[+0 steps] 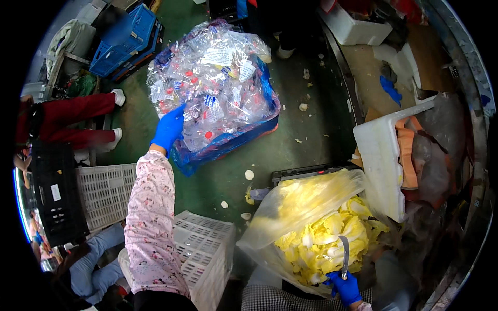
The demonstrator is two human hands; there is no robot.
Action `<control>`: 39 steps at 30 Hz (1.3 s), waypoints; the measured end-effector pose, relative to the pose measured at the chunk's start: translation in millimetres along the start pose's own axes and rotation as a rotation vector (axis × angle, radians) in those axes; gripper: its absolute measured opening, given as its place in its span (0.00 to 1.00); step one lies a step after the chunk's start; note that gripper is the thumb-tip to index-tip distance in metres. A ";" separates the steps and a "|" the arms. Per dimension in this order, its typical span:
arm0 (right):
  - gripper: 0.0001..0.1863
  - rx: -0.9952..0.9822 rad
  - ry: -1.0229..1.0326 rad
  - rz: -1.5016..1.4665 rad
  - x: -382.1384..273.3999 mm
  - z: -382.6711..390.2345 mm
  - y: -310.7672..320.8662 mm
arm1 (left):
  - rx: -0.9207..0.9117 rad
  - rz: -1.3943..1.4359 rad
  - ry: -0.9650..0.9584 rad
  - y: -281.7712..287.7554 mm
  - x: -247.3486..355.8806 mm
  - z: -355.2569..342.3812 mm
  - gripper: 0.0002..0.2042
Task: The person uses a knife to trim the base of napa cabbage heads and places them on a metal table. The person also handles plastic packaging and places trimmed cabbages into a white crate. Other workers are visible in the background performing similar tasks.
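My left hand [167, 129], in a blue glove, reaches forward with fingers stretched out at the near-left edge of a heap of clear printed plastic wrappers [218, 88] in a blue liner [228, 142]. Whether the fingertips touch a wrapper I cannot tell. My right hand [343, 285], also blue-gloved, grips a knife [345, 251] with a curved blade pointing upward, at the bottom right. It is just in front of a large clear bag [264, 228] full of yellow and white cabbage leaves [327, 233].
Blue crates [124, 46], black [54, 192] and white crates [202, 249] line the left. People in red trousers [78, 119] and jeans [96, 264] are there; another stands at top [280, 20]. White foam boxes [377, 166] line the right. Scraps litter the green floor [218, 186].
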State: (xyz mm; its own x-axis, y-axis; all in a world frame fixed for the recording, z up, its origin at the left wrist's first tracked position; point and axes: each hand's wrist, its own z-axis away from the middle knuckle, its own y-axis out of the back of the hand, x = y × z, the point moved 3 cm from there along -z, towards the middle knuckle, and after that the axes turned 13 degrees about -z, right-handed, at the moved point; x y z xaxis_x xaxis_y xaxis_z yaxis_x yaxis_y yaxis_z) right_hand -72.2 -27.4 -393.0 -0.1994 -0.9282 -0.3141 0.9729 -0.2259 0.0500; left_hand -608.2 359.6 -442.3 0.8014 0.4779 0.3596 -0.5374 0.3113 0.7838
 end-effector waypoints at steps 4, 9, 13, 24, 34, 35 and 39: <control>0.13 -0.118 -0.002 -0.075 -15.5 13.9 -11.4 | 0.441 0.079 -0.415 2.0 41.0 35.5 0.29; 0.21 -0.234 0.055 0.076 -21.1 40.4 3.8 | 0.434 -0.254 -0.619 -71.9 86.0 126.2 0.35; 0.19 -0.293 0.182 -0.017 -45.1 73.7 33.9 | 0.097 0.059 -0.671 -114.5 137.0 193.9 0.37; 0.20 -0.277 0.509 -0.169 -3.7 173.8 115.0 | 0.196 0.313 -1.088 -48.5 419.9 442.9 0.33; 0.16 -0.203 0.808 -0.321 26.3 232.5 195.9 | -0.032 -0.581 -1.054 -136.5 625.6 506.4 0.49; 0.16 -0.147 0.607 -0.347 21.0 239.8 203.3 | -0.072 -0.556 -1.096 -139.5 626.0 512.3 0.48; 0.19 -0.319 0.782 -0.537 24.5 235.3 206.2 | 0.171 -0.305 -1.181 -142.4 607.3 538.7 0.37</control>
State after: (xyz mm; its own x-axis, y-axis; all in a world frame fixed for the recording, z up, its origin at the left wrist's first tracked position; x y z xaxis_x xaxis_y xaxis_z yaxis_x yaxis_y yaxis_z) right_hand 95.9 -166.3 -167.3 -0.6002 -0.2446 -0.7615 0.7851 -0.3619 -0.5026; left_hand 96.5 163.0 -62.8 0.6814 -0.6592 0.3181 -0.3166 0.1264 0.9401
